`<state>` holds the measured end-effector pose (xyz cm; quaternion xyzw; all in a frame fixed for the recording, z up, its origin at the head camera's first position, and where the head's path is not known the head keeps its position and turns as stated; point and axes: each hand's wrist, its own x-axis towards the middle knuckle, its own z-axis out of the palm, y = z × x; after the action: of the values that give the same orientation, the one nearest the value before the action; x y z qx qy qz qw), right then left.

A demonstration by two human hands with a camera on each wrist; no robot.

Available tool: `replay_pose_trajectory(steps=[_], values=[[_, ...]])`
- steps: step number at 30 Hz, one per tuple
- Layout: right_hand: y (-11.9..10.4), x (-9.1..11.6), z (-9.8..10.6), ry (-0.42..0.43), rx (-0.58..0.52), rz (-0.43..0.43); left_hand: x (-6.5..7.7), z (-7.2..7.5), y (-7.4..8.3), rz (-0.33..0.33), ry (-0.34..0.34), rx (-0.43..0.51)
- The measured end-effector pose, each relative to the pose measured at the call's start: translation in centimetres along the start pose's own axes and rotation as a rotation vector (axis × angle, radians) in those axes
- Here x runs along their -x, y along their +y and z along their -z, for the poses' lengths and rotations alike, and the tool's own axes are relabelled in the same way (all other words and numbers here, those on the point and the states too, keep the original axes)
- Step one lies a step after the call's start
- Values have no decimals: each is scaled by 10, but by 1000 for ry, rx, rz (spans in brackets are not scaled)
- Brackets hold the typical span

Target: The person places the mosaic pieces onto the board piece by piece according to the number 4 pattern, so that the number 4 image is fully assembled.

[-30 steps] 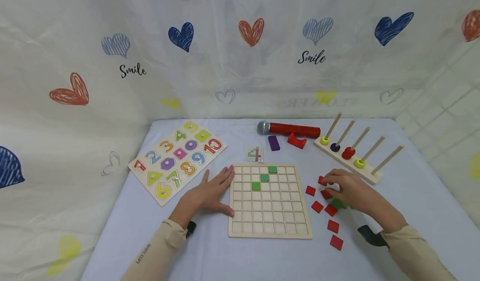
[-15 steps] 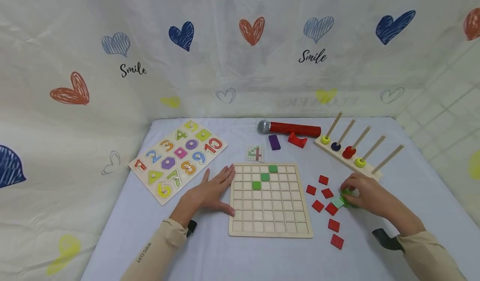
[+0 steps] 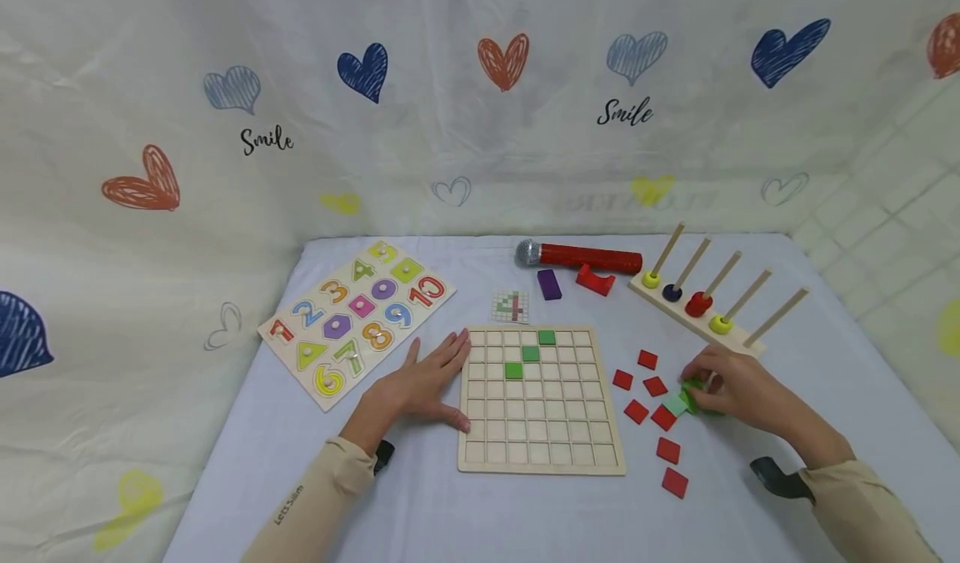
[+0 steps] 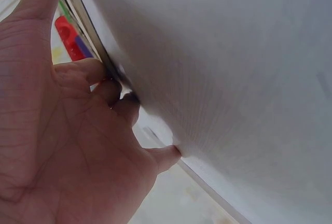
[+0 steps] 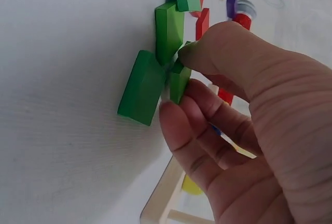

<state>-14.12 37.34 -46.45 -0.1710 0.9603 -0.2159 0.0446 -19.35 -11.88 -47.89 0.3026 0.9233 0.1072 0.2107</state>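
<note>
A wooden grid board [image 3: 542, 456] lies mid-table, with three green tiles in its upper cells, one of them a green square [image 3: 531, 354]. My left hand [image 3: 420, 388] rests along its left edge, fingers spread; the left wrist view shows the palm and fingertips at the board's edge. To the board's right, my right hand [image 3: 738, 388] is among loose green tiles. Its thumb and fingers pinch a green tile [image 5: 179, 83], seen in the right wrist view, beside a darker green tile [image 5: 141, 90] on the cloth. A pale green tile [image 3: 675, 405] lies left of these fingers.
Several loose red tiles [image 3: 673, 483] lie right of the board. A peg stand [image 3: 742, 338] with coloured beads is behind my right hand. A number puzzle [image 3: 356, 321], pattern card [image 3: 510, 306], purple block [image 3: 549, 284], red cradle-shaped piece [image 3: 596, 281] and toy microphone [image 3: 581, 256] lie farther back.
My right hand has moved right, from over the red tiles to the green ones, uncovering red tiles and the pale green tile. My left hand has stayed at the board's edge.
</note>
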Motion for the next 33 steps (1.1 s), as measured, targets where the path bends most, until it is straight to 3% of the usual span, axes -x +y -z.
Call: replay_pose_trajectory(steps=[14,33], values=[[-34,-17,-4,88,29,192,-1,1,1,-4,-4,-1],[-98,-57,-20,21,-37,337,0,0,0,0,-9,2]])
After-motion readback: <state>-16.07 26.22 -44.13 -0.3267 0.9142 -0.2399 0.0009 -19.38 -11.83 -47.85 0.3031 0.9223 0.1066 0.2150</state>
